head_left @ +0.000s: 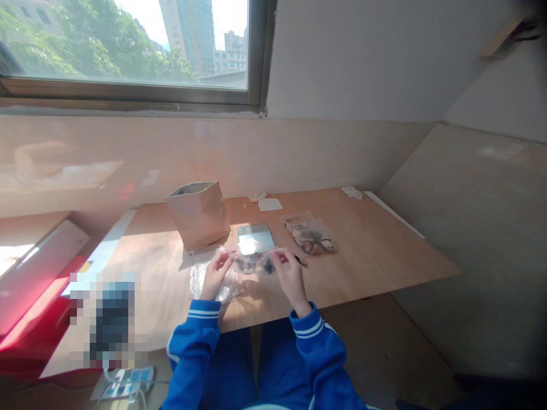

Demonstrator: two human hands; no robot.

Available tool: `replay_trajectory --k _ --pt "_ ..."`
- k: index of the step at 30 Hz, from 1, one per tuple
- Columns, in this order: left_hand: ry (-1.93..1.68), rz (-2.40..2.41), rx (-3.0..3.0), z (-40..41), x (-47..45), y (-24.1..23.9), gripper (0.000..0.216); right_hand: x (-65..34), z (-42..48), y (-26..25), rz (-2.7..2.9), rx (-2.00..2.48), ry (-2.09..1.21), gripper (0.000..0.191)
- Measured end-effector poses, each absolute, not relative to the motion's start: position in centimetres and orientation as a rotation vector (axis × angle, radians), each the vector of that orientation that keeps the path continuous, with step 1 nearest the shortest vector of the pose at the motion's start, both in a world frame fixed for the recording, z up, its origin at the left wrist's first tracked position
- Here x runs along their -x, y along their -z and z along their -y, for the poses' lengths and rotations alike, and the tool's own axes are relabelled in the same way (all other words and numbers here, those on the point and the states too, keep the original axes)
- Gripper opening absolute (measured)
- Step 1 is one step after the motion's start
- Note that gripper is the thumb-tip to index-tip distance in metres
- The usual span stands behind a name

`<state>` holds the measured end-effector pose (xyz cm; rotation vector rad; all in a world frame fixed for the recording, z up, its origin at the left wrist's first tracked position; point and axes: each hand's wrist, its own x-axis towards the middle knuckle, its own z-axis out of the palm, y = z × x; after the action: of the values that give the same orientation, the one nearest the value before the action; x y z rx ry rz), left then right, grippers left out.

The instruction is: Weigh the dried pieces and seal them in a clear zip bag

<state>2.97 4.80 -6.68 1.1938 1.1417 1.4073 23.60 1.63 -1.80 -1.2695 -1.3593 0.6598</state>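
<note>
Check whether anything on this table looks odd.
Crumpled whitish scraps beside a flat white sheet, and another crumpled piece farther right, look like stray litter at the back of the table. Nothing seems spilled.

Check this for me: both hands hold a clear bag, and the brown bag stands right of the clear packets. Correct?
Not quite: the head view shows the brown bag standing left of the clear packets. The left hand and right hand do hold a clear bag.

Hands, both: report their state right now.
Left hand: closed, pinching the clear bag at one end.
Right hand: closed, pinching the clear bag's other end.
</note>
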Motion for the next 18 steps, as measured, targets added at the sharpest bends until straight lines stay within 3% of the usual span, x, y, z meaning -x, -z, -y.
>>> replay_trajectory --k 6,18 --pt "-1.564 -1.210 -0.946 -3.8 -2.9 6.0 0.029 -23.6 -2.7 0.9 1.298 1.255 -0.606 0.031" --pt "-1.518 -1.238 -0.816 -4.5 -6.1 8.8 0.042 -24.8 -5.4 10.2 1.146 1.316 -0.729 0.042"
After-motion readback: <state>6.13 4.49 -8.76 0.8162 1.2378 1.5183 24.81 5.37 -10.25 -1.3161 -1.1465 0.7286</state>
